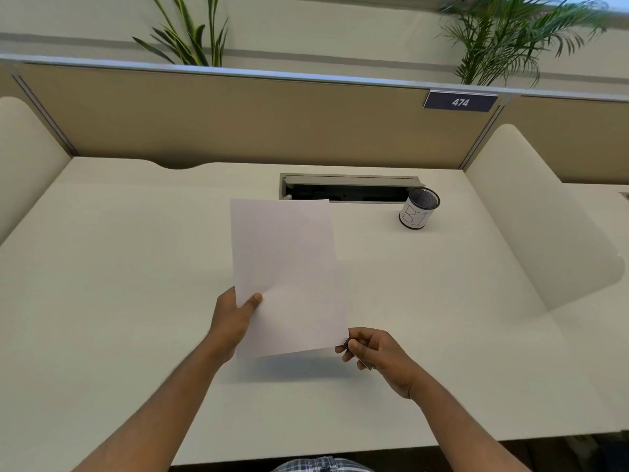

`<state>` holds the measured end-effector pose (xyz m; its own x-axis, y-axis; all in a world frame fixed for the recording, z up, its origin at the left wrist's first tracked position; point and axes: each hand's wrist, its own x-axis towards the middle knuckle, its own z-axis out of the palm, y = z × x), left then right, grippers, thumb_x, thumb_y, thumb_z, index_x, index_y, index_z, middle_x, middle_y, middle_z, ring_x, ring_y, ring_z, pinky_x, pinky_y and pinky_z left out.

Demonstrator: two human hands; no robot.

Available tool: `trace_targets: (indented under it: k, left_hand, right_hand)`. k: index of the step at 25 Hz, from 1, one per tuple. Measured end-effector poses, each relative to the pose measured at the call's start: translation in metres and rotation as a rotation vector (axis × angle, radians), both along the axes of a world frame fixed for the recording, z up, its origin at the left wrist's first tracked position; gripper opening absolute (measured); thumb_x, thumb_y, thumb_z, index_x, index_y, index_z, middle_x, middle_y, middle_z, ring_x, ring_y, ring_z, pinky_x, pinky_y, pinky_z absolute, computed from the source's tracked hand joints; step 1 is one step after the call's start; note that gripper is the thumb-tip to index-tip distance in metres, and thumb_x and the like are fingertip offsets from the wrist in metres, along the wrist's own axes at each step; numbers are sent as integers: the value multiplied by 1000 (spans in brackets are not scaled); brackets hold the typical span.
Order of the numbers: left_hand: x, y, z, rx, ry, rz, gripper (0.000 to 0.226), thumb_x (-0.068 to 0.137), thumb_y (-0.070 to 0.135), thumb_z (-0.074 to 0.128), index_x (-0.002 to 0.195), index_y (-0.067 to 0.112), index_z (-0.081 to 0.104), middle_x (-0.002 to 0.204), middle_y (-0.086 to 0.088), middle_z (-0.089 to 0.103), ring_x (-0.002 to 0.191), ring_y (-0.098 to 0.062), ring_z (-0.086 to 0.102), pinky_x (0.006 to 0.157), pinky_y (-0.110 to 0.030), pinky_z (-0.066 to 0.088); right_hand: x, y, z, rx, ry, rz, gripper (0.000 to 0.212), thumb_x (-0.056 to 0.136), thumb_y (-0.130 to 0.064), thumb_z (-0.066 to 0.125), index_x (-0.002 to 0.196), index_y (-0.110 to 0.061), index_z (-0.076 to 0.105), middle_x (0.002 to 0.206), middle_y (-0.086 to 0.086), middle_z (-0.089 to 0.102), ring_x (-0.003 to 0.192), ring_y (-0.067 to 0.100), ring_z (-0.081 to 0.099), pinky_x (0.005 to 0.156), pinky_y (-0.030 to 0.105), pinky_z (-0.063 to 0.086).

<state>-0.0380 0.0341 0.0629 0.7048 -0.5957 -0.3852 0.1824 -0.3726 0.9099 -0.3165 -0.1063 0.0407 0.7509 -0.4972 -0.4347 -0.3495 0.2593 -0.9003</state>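
Note:
A blank white sheet of paper [286, 274] is held up above the white desk [119, 267], casting a shadow under its lower edge. My left hand [231, 321] grips the sheet's lower left edge, thumb on top and fingers behind. My right hand [377, 356] is beside the sheet's lower right corner with fingers curled round a small dark object [347, 344]; what that object is I cannot tell, nor whether the hand also touches the paper.
A mesh pen cup [419, 208] with a white label stands at the back right. An open cable tray [347, 189] is set into the desk's rear. Beige partitions [238, 120] and white side screens enclose the desk; a "474" sign [460, 102] hangs on the partition.

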Motion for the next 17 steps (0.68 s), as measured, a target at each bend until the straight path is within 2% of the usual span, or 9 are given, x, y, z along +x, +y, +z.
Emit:
trace_targets:
  k: [3, 8, 14, 17]
  left_hand:
    - [-1, -1, 1, -6, 0, 3, 33, 97, 21, 62, 129, 15, 61, 116, -7, 70, 103, -31, 66, 90, -46, 54]
    - [-2, -1, 2, -6, 5, 13, 33, 97, 22, 63, 129, 15, 61, 116, -7, 70, 102, -30, 66, 88, -44, 54]
    - [-4, 0, 6, -23, 13, 19, 21, 97, 20, 62, 118, 21, 63, 112, -6, 71, 100, -29, 67, 87, -44, 55]
    - [-5, 1, 6, -20, 14, 23, 23, 97, 20, 62, 120, 20, 62, 112, -6, 71, 100, -30, 67, 88, -45, 55]
  right_hand:
    - [2, 3, 0, -16, -6, -25, 41, 92, -30, 66, 115, 3, 67, 107, 8, 80, 89, 13, 68, 69, 26, 45]
    - [4, 4, -2, -14, -1, -80, 25, 102, -17, 61, 111, 5, 68, 100, 5, 80, 84, 13, 67, 66, 23, 45]
    - [5, 9, -2, 21, -11, -135, 24, 100, -19, 64, 111, 0, 71, 99, 8, 79, 83, 15, 67, 67, 25, 45]
    - [5, 11, 0, 15, -19, -152, 26, 97, -24, 68, 110, -2, 72, 97, 7, 79, 82, 15, 67, 66, 24, 45]
